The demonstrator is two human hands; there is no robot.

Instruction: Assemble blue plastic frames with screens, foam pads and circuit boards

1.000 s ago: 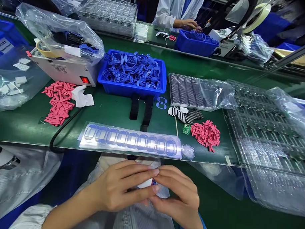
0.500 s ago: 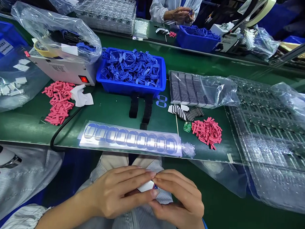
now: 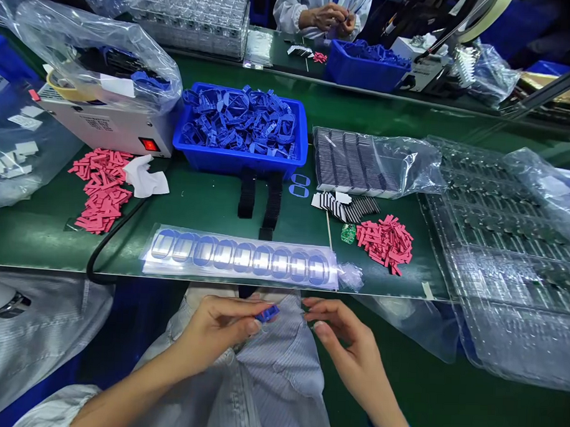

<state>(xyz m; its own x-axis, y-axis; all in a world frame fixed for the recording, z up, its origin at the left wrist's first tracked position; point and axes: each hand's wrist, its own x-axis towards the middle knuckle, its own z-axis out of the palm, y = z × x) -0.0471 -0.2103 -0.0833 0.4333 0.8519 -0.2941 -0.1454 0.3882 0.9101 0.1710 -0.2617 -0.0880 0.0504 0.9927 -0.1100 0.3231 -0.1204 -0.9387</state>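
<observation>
Between the thumb and fingers of my left hand (image 3: 225, 326) is a small blue plastic part (image 3: 268, 313), held over my lap just below the bench edge. Its underside is hidden by my fingers. My right hand (image 3: 339, 337) is a short way to the right, apart from the part, with its fingers spread and nothing visible in them. On the bench edge in front of both hands lies a clear strip of oval blue-rimmed film stickers (image 3: 243, 257). Behind the strip, a blue bin (image 3: 240, 162) holds many similar blue plastic parts.
Piles of pink strips (image 3: 103, 191) (image 3: 385, 242) lie left and right. Beside the right pile are a green circuit board (image 3: 348, 233) and black-and-white strips (image 3: 344, 206). Clear trays (image 3: 506, 296) overhang the edge at right. A grey box (image 3: 114, 130) stands left; a co-worker (image 3: 324, 15) sits opposite.
My hands have come apart. The right hand has let go and moved right with its fingers spread, while the left keeps the blue part, now turned into view.
</observation>
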